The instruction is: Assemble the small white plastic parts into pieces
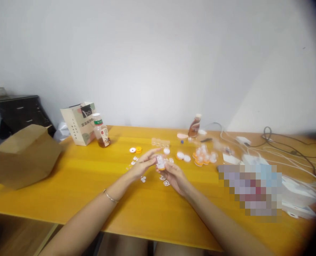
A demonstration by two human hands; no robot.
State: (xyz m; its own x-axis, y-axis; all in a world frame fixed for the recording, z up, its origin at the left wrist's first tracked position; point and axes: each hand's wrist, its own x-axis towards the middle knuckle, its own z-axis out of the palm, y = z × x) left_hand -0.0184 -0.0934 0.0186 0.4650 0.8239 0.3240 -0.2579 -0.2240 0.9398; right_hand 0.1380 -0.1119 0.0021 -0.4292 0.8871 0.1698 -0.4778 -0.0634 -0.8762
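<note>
Both hands meet above the middle of the table around a small clear-and-white toy piece with an orange base (160, 164). My right hand (176, 175) grips it low, with thumb and fingers closed on its right side and base. On its upper left, my left hand (146, 163) pinches it, the forefinger stretched over the top. Blur hides the piece's details. Below the hands lie white spoked wheels (166, 183) and a white three-lobed part (143, 179). Just beyond is a white disc (166, 151). Small white parts (133, 162) lie beside my left hand.
Clear-topped orange pieces (203, 155) cluster at right, near white round caps (183, 156). An orange ring (138, 149) lies left of centre. Farther out stand a drink bottle (101, 131), a paper bag (80, 124), a brown bottle (194, 126) and a large brown bag (27, 156). Cables (288, 142) cover the right.
</note>
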